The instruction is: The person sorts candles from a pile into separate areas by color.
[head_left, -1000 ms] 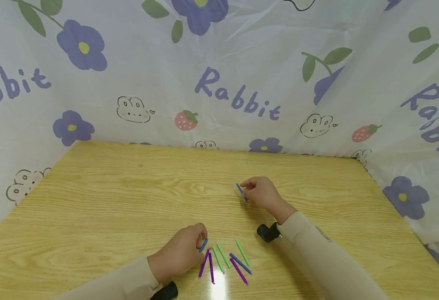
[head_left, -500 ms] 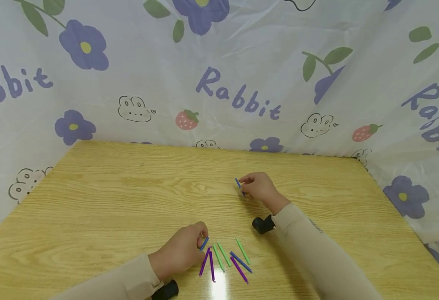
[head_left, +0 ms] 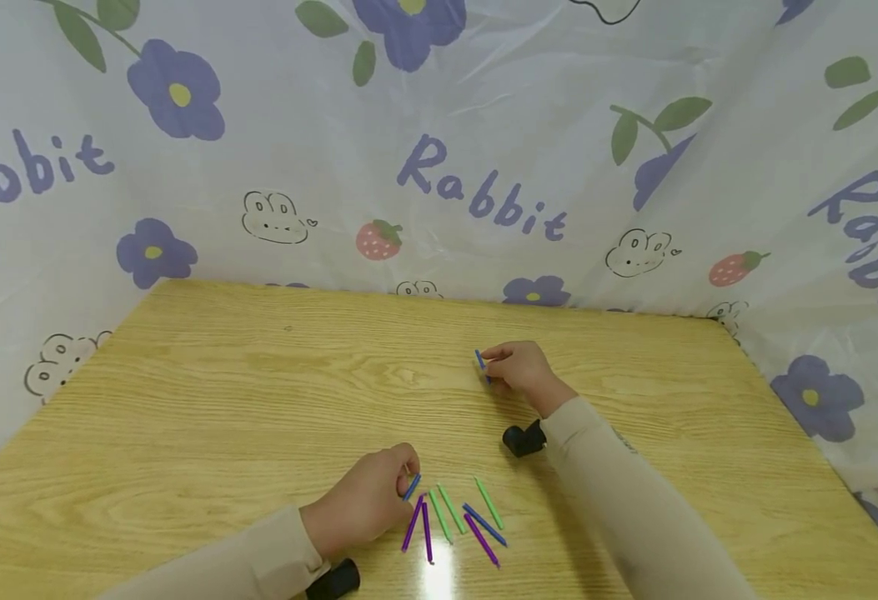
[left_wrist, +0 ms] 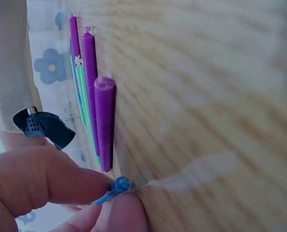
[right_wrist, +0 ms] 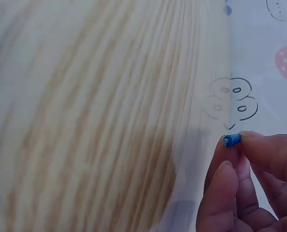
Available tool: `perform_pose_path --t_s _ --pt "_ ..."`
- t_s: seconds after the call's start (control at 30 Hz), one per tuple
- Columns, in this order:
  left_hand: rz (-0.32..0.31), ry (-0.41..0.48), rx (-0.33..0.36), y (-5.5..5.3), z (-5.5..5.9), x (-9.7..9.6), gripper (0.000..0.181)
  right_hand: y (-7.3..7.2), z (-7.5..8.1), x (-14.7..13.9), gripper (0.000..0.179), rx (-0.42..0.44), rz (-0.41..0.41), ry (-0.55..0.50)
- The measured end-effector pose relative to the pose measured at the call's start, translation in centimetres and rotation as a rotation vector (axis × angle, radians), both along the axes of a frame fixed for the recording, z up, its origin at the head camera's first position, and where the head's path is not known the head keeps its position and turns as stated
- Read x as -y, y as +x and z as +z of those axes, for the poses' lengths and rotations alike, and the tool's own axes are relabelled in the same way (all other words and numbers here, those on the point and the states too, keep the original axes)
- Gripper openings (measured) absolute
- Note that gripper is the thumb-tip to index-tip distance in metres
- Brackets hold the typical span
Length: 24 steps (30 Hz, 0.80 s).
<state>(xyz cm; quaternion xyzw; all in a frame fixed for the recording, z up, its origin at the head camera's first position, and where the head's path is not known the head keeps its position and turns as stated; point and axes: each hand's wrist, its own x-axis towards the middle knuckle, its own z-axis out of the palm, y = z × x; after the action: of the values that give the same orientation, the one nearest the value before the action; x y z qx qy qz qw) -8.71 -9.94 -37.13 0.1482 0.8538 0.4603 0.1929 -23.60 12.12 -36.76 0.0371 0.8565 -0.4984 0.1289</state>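
My left hand (head_left: 363,502) pinches a slim blue candle (left_wrist: 113,190) between thumb and finger, low over the table at the left of several loose candles. Close by lie a pair of purple candles (head_left: 412,523), then two green candles (head_left: 450,508). Further right are another green candle (head_left: 489,502), a blue candle (head_left: 485,525) and a purple candle (head_left: 481,540). My right hand (head_left: 519,368) is farther back, holding a second slim blue candle (head_left: 479,359) by thumb and fingertips. Only a short end of that blue candle shows in the right wrist view.
The wooden table (head_left: 258,392) meets a white cloth (head_left: 318,150) printed with flowers, rabbits and strawberries at its back and sides. Black wrist devices (head_left: 523,439) hang under both sleeves. Glare falls on the table near the front.
My right hand has moved slightly away from me, toward the back of the table, with its blue candle. The left hand keeps its pinch almost in place; the loose candles lie as before.
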Motion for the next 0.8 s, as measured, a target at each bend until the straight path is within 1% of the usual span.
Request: perform_pose_path --t_s 0.2,0.3,0.43,0.63,0.8 --pt "-0.008 -0.011 -0.015 0.0 0.1 0.0 0.037 -0.7 -0.4 -0.3 0.028 0.012 -0.011 0.007" --pt "-0.008 -0.018 -0.015 0.0 0.1 0.0 0.037 -0.8 -0.4 -0.2 0.028 0.032 -0.028 0.017" --pt "-0.003 -0.034 -0.015 0.0 0.1 -0.1 0.037 -0.9 -0.3 -0.1 0.028 0.037 -0.041 0.041" --pt "0.000 -0.049 -0.038 -0.1 0.0 -0.1 0.037 -1.1 -0.5 0.1 0.028 0.020 -0.046 0.043" --pt "-0.006 -0.044 -0.044 -0.1 0.0 0.0 0.038 -1.3 -0.7 0.1 0.028 0.010 -0.041 0.072"
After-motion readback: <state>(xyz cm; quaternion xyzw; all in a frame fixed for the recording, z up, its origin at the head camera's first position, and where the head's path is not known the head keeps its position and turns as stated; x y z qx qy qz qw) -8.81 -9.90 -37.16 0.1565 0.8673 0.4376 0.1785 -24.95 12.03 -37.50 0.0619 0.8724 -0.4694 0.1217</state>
